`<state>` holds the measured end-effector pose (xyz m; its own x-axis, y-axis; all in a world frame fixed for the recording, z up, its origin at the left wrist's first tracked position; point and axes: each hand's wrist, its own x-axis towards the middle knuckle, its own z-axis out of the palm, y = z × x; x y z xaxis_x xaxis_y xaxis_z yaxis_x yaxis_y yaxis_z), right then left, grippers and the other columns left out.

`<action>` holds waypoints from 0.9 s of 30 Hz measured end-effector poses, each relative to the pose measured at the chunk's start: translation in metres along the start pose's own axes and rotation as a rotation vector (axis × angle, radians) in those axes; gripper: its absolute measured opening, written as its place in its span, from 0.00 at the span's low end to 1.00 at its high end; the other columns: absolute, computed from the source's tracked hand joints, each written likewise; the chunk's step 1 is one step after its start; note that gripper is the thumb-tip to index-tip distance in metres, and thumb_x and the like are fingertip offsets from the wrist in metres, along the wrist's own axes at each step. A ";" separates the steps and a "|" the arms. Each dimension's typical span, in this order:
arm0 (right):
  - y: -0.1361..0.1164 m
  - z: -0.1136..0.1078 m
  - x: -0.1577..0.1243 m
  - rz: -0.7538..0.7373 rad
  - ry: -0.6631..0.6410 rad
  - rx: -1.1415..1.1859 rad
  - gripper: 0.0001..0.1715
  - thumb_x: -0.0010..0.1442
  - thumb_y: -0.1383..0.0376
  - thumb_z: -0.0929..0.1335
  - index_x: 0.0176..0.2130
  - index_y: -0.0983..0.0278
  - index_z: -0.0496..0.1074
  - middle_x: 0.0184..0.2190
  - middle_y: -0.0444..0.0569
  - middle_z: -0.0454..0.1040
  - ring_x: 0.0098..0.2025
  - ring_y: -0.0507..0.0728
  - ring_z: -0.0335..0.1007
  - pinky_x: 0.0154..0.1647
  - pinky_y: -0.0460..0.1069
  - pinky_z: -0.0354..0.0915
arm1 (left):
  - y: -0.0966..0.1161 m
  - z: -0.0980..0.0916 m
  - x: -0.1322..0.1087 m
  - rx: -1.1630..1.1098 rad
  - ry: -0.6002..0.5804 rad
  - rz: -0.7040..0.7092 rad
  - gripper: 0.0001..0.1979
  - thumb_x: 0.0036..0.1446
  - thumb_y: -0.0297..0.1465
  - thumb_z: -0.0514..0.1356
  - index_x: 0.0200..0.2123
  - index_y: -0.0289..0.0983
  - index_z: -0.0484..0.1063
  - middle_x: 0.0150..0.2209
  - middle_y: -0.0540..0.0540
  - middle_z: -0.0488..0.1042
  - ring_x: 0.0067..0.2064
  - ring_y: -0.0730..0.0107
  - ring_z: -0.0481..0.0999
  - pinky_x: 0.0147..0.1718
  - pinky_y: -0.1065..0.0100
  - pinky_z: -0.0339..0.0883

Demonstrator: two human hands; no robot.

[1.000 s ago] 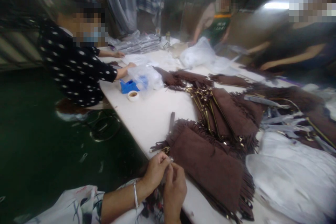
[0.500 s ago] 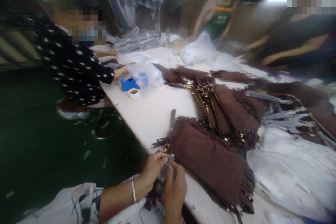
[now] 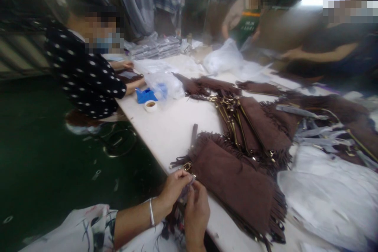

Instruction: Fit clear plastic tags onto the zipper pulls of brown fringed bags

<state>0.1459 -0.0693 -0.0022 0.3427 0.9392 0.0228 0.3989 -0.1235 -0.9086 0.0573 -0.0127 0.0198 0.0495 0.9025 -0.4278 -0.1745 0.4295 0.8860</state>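
At the table's near edge, my left hand [image 3: 174,189] and my right hand [image 3: 197,209] meet with thumbs and fingers pinched together. Between them is a small piece of greyish see-through plastic wrap [image 3: 186,191], mostly hidden by the fingers. A gold metal clasp [image 3: 186,166] shows just beyond my left fingertips. It belongs to a dark brown fringed bag [image 3: 233,183] lying flat on the table beside my hands. Whether the wrap is still around a part of the bag, I cannot tell.
More brown fringed bags [image 3: 262,126] with gold zips and clasps lie piled behind. White plastic bags [image 3: 330,204] heap at the right. A tape roll [image 3: 151,106] and blue tape dispenser [image 3: 146,95] sit on the white table [image 3: 165,130]. Three co-workers stand or sit around it.
My fingertips have drawn slightly closer and less of the plastic wrap shows. The co-worker in polka dots has pulled a hand back from the clear bags. The brown bags stay put.
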 end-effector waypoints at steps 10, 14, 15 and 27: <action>-0.002 -0.003 0.004 -0.069 0.044 -0.047 0.18 0.66 0.55 0.60 0.44 0.62 0.72 0.40 0.51 0.75 0.43 0.58 0.71 0.44 0.50 0.64 | 0.004 0.006 0.001 -0.097 0.025 -0.089 0.04 0.44 0.29 0.64 0.22 0.36 0.71 0.21 0.52 0.69 0.24 0.74 0.65 0.26 0.71 0.56; -0.007 -0.003 0.007 0.034 0.090 -0.044 0.20 0.65 0.52 0.61 0.41 0.62 0.73 0.39 0.51 0.76 0.42 0.58 0.72 0.43 0.49 0.63 | 0.004 0.005 0.003 -0.131 0.015 -0.142 0.04 0.41 0.28 0.64 0.22 0.36 0.71 0.21 0.52 0.70 0.23 0.75 0.66 0.25 0.71 0.57; -0.007 -0.002 0.008 0.064 0.093 -0.053 0.20 0.65 0.51 0.61 0.41 0.62 0.73 0.39 0.51 0.76 0.42 0.58 0.72 0.42 0.49 0.63 | 0.004 0.005 0.003 -0.133 0.012 -0.145 0.04 0.41 0.28 0.64 0.22 0.36 0.71 0.21 0.52 0.70 0.23 0.75 0.66 0.26 0.71 0.57; -0.015 0.001 0.016 0.199 0.133 -0.119 0.18 0.63 0.51 0.62 0.36 0.61 0.71 0.32 0.50 0.78 0.32 0.59 0.73 0.33 0.50 0.61 | 0.003 0.003 0.001 -0.176 0.011 -0.179 0.07 0.42 0.30 0.67 0.26 0.35 0.73 0.23 0.52 0.72 0.25 0.74 0.69 0.28 0.71 0.60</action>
<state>0.1447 -0.0526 0.0111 0.5303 0.8431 -0.0892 0.4070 -0.3455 -0.8455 0.0601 -0.0101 0.0221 0.0842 0.8120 -0.5775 -0.3323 0.5693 0.7520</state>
